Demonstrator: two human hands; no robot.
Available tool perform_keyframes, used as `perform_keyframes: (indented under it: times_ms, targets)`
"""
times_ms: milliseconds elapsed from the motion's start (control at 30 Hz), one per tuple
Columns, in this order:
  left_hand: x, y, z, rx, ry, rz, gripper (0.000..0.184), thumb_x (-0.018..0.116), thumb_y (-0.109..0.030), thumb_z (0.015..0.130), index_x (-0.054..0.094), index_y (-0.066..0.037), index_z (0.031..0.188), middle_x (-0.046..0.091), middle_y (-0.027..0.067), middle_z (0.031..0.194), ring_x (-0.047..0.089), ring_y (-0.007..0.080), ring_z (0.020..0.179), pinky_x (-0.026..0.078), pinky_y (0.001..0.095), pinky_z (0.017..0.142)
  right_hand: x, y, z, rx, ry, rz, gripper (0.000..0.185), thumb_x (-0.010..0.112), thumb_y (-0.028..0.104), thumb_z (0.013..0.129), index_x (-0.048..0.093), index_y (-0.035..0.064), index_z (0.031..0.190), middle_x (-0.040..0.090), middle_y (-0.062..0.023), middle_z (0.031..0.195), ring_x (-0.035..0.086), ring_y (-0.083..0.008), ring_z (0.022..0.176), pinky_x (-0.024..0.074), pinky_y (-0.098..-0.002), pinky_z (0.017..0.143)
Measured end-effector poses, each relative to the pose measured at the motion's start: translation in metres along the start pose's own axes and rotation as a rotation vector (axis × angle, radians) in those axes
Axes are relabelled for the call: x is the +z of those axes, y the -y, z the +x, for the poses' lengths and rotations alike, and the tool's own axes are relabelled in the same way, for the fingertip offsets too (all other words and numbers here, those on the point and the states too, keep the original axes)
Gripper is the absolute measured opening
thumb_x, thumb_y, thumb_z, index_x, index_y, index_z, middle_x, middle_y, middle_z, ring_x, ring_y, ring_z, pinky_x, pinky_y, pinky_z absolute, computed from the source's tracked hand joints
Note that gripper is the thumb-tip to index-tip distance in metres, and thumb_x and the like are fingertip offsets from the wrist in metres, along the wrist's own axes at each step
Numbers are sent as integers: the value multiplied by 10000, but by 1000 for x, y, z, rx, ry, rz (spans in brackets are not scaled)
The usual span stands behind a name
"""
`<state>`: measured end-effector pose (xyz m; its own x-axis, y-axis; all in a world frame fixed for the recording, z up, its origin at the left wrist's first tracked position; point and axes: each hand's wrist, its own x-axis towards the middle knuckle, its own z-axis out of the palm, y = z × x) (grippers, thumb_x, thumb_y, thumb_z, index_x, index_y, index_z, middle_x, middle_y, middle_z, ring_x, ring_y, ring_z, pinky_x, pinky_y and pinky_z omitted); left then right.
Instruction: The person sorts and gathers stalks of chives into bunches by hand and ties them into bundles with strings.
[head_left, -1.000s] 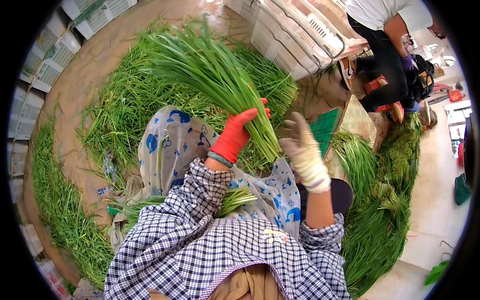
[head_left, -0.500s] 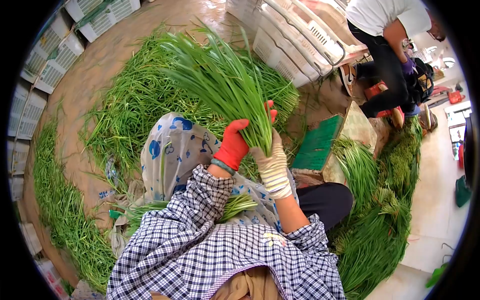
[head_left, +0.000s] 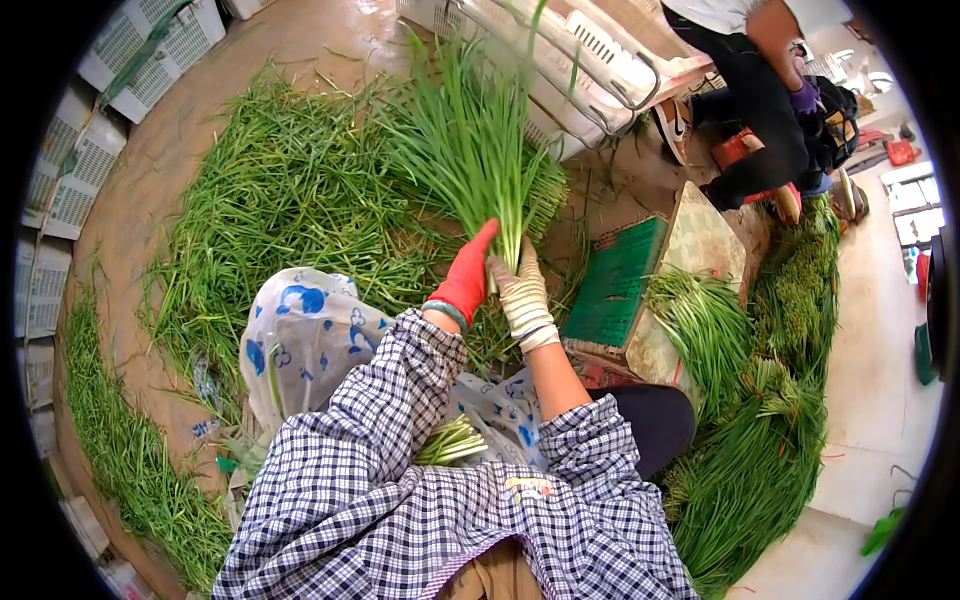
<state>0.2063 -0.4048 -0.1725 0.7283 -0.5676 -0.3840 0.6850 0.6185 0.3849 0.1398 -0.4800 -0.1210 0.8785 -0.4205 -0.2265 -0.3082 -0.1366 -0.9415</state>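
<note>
Over a brown floor [head_left: 305, 45] near white crates [head_left: 590, 45], left hand [head_left: 468, 277] and right hand [head_left: 529, 306] clasp green stalks [head_left: 498, 172].

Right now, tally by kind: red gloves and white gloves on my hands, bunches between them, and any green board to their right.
Red glove: 1
White glove: 1
Bunch: 1
Green board: 1
Total: 4
</note>
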Motion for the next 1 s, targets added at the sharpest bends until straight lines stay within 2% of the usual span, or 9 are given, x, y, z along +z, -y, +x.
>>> perform_keyframes:
  times_ms: [67, 300, 400, 500, 533, 633, 767, 900, 1000]
  targets:
    - [-40, 25, 18, -105, -78, -132, 485, 465, -407, 1000, 590, 5, 1223, 671, 128, 1124, 650, 258, 993, 521, 361, 896, -2, -31, 6, 23, -13, 15, 451, 565, 212, 970, 485, -26, 1345, 640, -121, 1144, 598, -213, 958, 451, -309, 920]
    - [-74, 54, 2, -258, -196, -138, 656, 470, -608, 931, 599, -49, 1249, 668, 100, 1153, 646, 232, 999, 510, 353, 905, -1, -101, 10, 503, -68, 209, 370, 514, 273, 979, 624, -36, 1150, 668, -105, 1048, 578, -184, 909, 462, -314, 859]
    - [-66, 52, -10, -294, -198, -78, 479, 583, -403, 915, 596, -46, 1233, 682, 109, 1101, 667, 231, 947, 540, 362, 847, -17, -97, 12, 279, 187, -322, 378, 524, 282, 962, 621, -12, 1179, 666, -183, 1092, 607, -288, 1050, 448, -361, 950]
    - [-71, 48, -11, -310, -191, -31, 376, 647, -193, 885, 596, -13, 1211, 689, 139, 1052, 683, 248, 904, 563, 369, 796, -32, -37, 37, 493, 356, -840, 501, 660, 427, 807, 653, 82, 1171, 654, -190, 1148, 615, -351, 1096, 459, -370, 967]
    - [-75, 48, -11, -339, -219, -58, 357, 646, -143, 872, 599, -1, 1196, 693, 144, 1029, 690, 253, 874, 572, 371, 765, -34, -29, 45, 376, 207, -767, 441, 655, 389, 814, 666, 90, 1137, 660, -180, 1128, 630, -344, 1050, 473, -378, 936]
    - [-81, 57, -7, -316, -173, -33, 336, 665, -135, 863, 620, 5, 1165, 698, 139, 1004, 696, 246, 821, 577, 360, 725, -28, -26, 86, -95, -132, -601, 308, 626, 304, 843, 683, 102, 1069, 669, -164, 1070, 642, -351, 952, 491, -402, 869]
    - [-81, 54, -11, -306, -178, -31, 395, 690, -91, 838, 594, 7, 1208, 699, 120, 1000, 686, 224, 819, 570, 347, 734, -1, -15, 154, -250, 4, -864, 373, 640, 298, 844, 639, 125, 1174, 659, -172, 1090, 627, -373, 970, 489, -430, 877]
    - [-74, 52, -12, -213, -142, 66, 434, 674, -161, 847, 595, -62, 1263, 677, 61, 1107, 645, 173, 847, 545, 359, 733, 18, -17, 194, -10, 359, -1289, 433, 658, 336, 819, 643, 121, 1194, 663, -173, 1117, 626, -336, 1021, 471, -429, 921]
    - [-81, 50, -13, -230, -127, 79, 463, 664, -154, 832, 585, -64, 1279, 672, 45, 1122, 639, 168, 859, 543, 357, 732, 9, -21, 201, 81, 298, -998, 419, 674, 343, 818, 670, 48, 1116, 688, -172, 1056, 656, -312, 932, 506, -437, 846]
